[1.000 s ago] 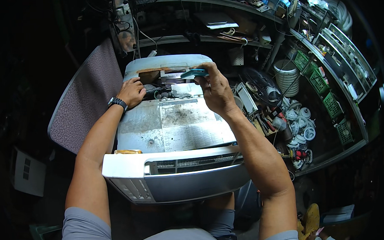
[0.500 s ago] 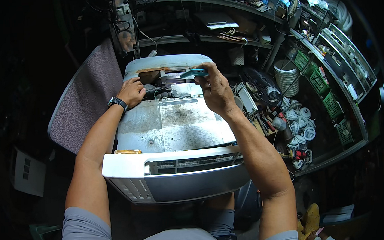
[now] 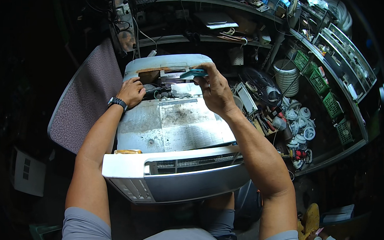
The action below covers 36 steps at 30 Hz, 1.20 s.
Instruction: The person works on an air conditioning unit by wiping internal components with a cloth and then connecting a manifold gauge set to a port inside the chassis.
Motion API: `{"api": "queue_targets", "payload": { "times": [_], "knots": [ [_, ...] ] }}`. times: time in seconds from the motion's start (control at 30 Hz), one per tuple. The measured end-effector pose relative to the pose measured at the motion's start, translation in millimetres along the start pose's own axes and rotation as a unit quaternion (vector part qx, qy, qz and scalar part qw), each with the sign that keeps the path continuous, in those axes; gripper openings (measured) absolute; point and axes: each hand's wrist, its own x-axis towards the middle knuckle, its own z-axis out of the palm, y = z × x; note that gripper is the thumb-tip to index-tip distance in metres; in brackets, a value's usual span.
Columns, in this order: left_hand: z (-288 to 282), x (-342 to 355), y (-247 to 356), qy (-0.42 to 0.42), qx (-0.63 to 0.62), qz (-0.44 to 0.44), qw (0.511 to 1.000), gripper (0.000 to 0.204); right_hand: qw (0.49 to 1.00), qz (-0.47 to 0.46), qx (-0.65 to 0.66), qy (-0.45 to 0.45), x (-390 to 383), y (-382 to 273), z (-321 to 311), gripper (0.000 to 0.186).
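Note:
A window air-conditioner unit (image 3: 138,124) with a weathered metal top, a rusty rear edge and a white front grille (image 3: 123,168) lies in front of me. Its upper part has an open cavity (image 3: 152,77) with dark parts inside. My left hand (image 3: 132,92) rests at the left of this cavity, fingers apart and lying over its edge, a black watch on the wrist. My right hand (image 3: 216,86) grips a teal phone (image 3: 193,72) held flat over the right part of the cavity, where light falls on the metal below it.
A speckled board (image 3: 81,97) leans at the left. Metal shelving (image 3: 250,42) spans the back and right, with green baskets (image 3: 318,78). A black fan (image 3: 261,87), a ribbed white bucket (image 3: 285,73), tools and a pile of white round parts (image 3: 300,126) crowd the right side.

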Motion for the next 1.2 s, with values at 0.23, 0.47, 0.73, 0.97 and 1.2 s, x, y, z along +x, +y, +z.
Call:
{"api": "queue_targets", "payload": {
  "times": [0.23, 0.47, 0.73, 0.97, 1.2],
  "knots": [
    [0, -1, 0, 0.007, -0.005, 0.007, 1.0, 0.042, 0.998, 0.03, 0.057, 0.0, 1, -3, 0, 0.034],
    [0, -1, 0, 0.017, -0.007, 0.006, 1.0, 0.044, 0.991, 0.039, 0.129, -0.009, 2, -15, 1, 0.03],
    [-2, -2, 0, 0.008, -0.002, 0.01, 1.0, 0.042, 0.993, 0.036, 0.115, 0.001, 2, -13, 1, 0.031],
    [0, 0, -1, 0.012, -0.008, 0.021, 1.0, 0.042, 0.99, 0.053, 0.127, 0.034, 2, -15, 1, 0.03],
    [1, -3, -2, 0.016, -0.017, 0.009, 1.0, 0.041, 0.992, 0.059, 0.106, 0.026, 2, -15, 0, 0.032]
  ]
}}
